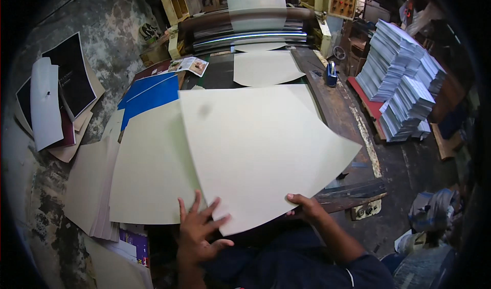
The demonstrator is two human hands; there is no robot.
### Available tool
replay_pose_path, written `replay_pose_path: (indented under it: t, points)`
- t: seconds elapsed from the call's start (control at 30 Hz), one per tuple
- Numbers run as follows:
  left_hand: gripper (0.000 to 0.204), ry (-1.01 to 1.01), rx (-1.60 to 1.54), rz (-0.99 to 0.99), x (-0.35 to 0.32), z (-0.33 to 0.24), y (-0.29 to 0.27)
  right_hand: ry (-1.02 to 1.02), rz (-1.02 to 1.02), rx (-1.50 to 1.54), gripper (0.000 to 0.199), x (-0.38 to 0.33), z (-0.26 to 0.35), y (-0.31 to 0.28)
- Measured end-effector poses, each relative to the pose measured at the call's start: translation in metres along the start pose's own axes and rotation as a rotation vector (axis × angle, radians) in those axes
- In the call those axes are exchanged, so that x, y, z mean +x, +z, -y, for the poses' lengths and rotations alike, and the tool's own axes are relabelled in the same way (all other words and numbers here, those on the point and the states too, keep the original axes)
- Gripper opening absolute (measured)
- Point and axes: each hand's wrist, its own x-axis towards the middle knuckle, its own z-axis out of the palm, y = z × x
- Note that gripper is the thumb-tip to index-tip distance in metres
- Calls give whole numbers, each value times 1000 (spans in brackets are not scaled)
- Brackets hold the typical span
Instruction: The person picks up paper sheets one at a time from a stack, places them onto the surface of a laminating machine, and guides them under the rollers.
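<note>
A large cream sheet (261, 145) lies tilted across the wooden worktable (337, 110). My right hand (307, 207) grips its near right edge, fingers curled over the rim. My left hand (199, 230) rests with fingers spread at the sheet's near left corner, partly on a second cream sheet (148, 176) that lies beneath to the left. Another cream sheet (263, 66) comes out of the roller machine (245, 30) at the table's far end.
Blue sheets (148, 94) and a leaflet (193, 65) lie at the far left of the table. More cream sheets (89, 186) are stacked at the left. Dark and white boards (56, 94) lean on the wall. Tall stacks of printed sheets (404, 79) stand at right. A tape dispenser (332, 74) sits on the table's right edge.
</note>
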Motion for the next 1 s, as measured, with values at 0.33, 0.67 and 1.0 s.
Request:
replay_pose_path:
  t: [0.33, 0.67, 1.0]
  points:
    - [54, -268, -225, -76, -10, 53, -7, 43, -21, 199, 38, -30, -117, -37]
    - [44, -346, -386, -105, -10, 61, -9, 135, 49, 230, 46, -35, -126, -27]
    - [38, -520, -432, -456, 3, 29, 15, 91, -17, 334, 47, 14, -96, -28]
